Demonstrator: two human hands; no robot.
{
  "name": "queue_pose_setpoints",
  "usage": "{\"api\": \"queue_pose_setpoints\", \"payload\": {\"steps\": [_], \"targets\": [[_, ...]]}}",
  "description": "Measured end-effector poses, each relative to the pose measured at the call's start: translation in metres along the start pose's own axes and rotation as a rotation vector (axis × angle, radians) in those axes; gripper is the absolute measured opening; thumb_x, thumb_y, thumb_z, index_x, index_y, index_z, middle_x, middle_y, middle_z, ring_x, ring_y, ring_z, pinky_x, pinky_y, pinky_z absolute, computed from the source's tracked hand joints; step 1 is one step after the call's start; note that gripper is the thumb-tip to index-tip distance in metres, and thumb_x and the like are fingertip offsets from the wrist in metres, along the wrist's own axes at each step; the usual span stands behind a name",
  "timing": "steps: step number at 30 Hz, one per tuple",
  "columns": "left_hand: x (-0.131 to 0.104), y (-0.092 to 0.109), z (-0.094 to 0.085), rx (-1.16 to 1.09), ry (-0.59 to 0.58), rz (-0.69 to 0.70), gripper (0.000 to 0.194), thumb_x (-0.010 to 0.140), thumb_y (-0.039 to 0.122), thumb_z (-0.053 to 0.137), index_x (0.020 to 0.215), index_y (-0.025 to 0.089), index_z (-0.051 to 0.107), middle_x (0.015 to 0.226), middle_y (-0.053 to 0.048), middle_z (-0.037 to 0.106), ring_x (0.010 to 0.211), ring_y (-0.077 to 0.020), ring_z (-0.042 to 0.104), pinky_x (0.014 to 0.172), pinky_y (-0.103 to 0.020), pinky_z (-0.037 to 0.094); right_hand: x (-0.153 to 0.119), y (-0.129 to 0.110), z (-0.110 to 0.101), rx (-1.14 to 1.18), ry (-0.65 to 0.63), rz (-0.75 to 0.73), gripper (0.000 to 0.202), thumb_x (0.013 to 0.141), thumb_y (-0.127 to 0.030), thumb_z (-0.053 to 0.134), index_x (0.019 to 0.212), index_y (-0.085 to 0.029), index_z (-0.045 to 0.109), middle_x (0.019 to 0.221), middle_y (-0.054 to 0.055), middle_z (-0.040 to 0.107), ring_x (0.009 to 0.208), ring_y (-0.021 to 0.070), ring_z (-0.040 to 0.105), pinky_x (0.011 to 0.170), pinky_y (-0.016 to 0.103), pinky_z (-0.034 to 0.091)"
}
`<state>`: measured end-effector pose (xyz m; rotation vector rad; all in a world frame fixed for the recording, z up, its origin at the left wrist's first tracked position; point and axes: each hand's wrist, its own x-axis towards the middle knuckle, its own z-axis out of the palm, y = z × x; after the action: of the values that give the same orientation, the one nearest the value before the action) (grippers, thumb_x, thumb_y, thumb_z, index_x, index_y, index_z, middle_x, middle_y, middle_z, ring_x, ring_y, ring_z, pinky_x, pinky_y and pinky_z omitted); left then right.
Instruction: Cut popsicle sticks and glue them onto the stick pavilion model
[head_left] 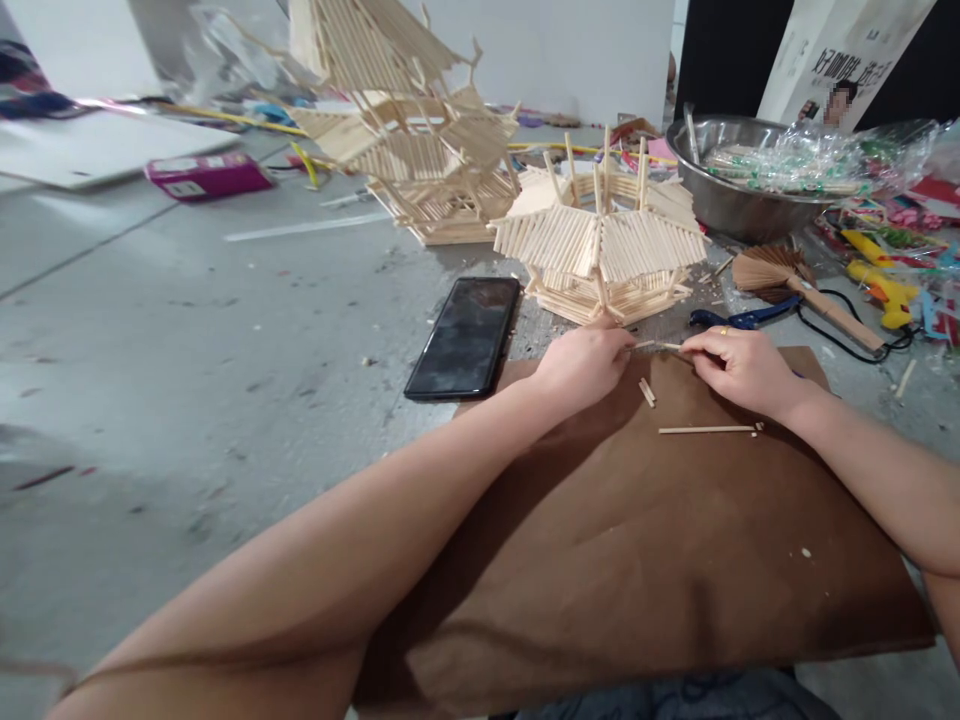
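Note:
My left hand point(585, 364) is closed, its fingertips pinching a short thin wooden stick point(643, 345). Facing it, my right hand point(739, 368) pinches a pale wooden stick point(669, 346) pointing toward the left one; whether the two ends touch I cannot tell. Just behind my hands stands a small stick-built pavilion point(600, 240) with a slatted roof and upright posts. Short cut sticks point(647, 392) lie below my hands on a brown board point(637, 560). A longer stick point(706, 430) lies nearer me, with tiny offcuts by its right end.
A black phone point(465, 338) lies left of my left hand. Behind it rises a taller stick tower point(405, 130). Blue-handled cutters point(746, 316), a yellow glue gun point(885, 290) and a metal bowl point(735, 195) of packaged sticks are at right. A magenta box point(208, 176) is far left.

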<state>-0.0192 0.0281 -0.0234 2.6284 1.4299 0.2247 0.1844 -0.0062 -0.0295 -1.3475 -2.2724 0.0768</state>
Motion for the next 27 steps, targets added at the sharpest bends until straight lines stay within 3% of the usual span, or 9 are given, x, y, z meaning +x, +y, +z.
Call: {"api": "queue_pose_setpoints", "payload": {"steps": [3, 7, 10, 18, 27], "targets": [[-0.006, 0.005, -0.007, 0.061, -0.003, 0.060, 0.029, 0.082, 0.021, 0.037, 0.095, 0.018, 0.063, 0.100, -0.007, 0.059, 0.077, -0.0178, 0.060, 0.064, -0.028, 0.045, 0.001, 0.000, -0.001, 0.037, 0.009, -0.007, 0.024, 0.077, -0.016, 0.047, 0.092, -0.018, 0.066, 0.090, 0.004, 0.069, 0.077, 0.0157, 0.063, 0.071, 0.027, 0.046], [-0.010, 0.007, -0.014, 0.063, -0.099, 0.345, 0.029, 0.081, 0.021, 0.039, 0.096, 0.019, 0.063, 0.106, -0.006, 0.057, 0.072, -0.0141, 0.059, 0.064, -0.026, 0.045, 0.003, 0.000, -0.003, 0.087, 0.035, 0.038, 0.022, 0.078, -0.018, 0.048, 0.091, -0.019, 0.066, 0.088, 0.003, 0.070, 0.076, 0.0148, 0.063, 0.070, 0.026, 0.047], [-0.008, 0.004, -0.016, 0.056, -0.175, 0.431, 0.031, 0.083, 0.025, 0.038, 0.103, 0.024, 0.062, 0.104, -0.005, 0.057, 0.072, -0.0136, 0.059, 0.063, -0.025, 0.044, 0.005, 0.000, -0.004, 0.130, 0.043, 0.081, 0.021, 0.080, -0.020, 0.048, 0.090, -0.020, 0.067, 0.087, 0.002, 0.070, 0.074, 0.0145, 0.063, 0.069, 0.027, 0.048], [-0.002, 0.001, -0.013, -0.038, -0.246, 0.359, 0.022, 0.081, 0.024, 0.044, 0.091, 0.020, 0.064, 0.094, -0.004, 0.058, 0.069, -0.0120, 0.057, 0.060, -0.022, 0.039, 0.007, 0.000, -0.005, 0.194, 0.064, 0.076, 0.019, 0.081, -0.024, 0.050, 0.086, -0.021, 0.068, 0.083, 0.003, 0.068, 0.075, 0.0148, 0.061, 0.072, 0.029, 0.047], [0.002, 0.000, -0.006, -0.283, -0.204, 0.286, 0.013, 0.076, 0.021, 0.052, 0.078, 0.016, 0.064, 0.080, -0.002, 0.061, 0.068, -0.0107, 0.053, 0.062, -0.021, 0.037, 0.006, 0.000, -0.004, 0.288, 0.098, 0.093, 0.018, 0.080, -0.024, 0.051, 0.084, -0.018, 0.067, 0.081, 0.005, 0.066, 0.073, 0.0135, 0.059, 0.069, 0.028, 0.046]]}}
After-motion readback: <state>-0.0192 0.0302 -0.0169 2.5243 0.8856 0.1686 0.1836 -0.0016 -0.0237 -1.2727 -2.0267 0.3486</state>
